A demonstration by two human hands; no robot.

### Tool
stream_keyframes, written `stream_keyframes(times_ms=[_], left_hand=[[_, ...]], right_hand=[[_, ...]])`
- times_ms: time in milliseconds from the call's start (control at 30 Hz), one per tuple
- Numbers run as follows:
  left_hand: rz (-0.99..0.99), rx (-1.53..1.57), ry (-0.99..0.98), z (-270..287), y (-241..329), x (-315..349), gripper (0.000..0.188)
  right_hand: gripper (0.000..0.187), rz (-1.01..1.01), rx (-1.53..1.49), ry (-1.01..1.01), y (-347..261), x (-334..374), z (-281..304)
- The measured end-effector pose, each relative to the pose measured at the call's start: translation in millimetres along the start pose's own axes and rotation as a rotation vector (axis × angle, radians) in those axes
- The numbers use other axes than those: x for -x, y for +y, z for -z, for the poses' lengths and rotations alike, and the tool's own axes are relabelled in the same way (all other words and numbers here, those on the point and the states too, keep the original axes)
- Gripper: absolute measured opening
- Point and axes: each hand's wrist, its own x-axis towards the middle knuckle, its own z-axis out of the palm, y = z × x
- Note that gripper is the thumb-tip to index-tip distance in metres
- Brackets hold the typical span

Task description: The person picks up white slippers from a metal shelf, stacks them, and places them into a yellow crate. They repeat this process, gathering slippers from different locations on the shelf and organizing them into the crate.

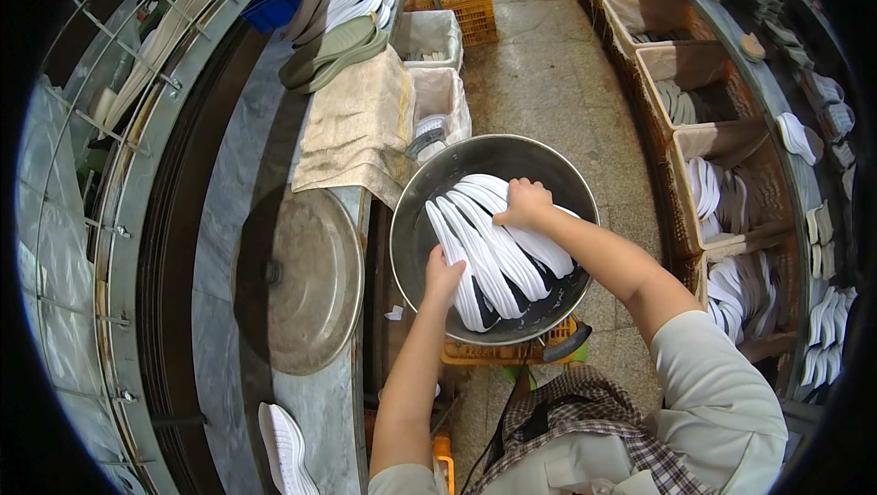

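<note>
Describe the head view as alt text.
A person's left hand and right hand hold a row of white shoe soles inside a round pan. A lid lies on the grey bench at left; crates of soles line the right.

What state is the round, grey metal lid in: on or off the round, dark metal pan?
Off: the lid lies on the grey marbled counter, left of the pan, whose open top shows long, white, ribbed soles.

- Between both hands' fingers [527, 194]: long white soles [493, 248], inside a round dark metal pan [413, 230].
- Left of the fingers: round grey metal lid [315, 303] on the grey marble worktop [322, 440].
- Ahead-left of the fingers: beige rectangular cloth [352, 121] draped over the worktop.
- Right of the fingers: rectangular orange plastic crates [654, 162] holding more soles [703, 184].
</note>
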Motion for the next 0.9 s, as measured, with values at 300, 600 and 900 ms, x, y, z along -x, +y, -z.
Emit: stream_keyframes(times_ms=[300,600,900], left_hand=[[0.001,-0.029,0.013,-2.0,-17.3,-8.2,0.054],[0.070,0.011,0.043,-3.8,2.7,5.3,0.059],[0.071,0.232,0.014,5.9,73.6,50.1,0.058]], right_hand=[[0.074,-0.025,0.037,-0.041,-1.0,-0.4,-1.7],[0.074,0.002,0.041,-0.008,-1.6,4.9,0.8],[0.066,0.135,-0.066,0.103,-9.6,22.7,53.8]])
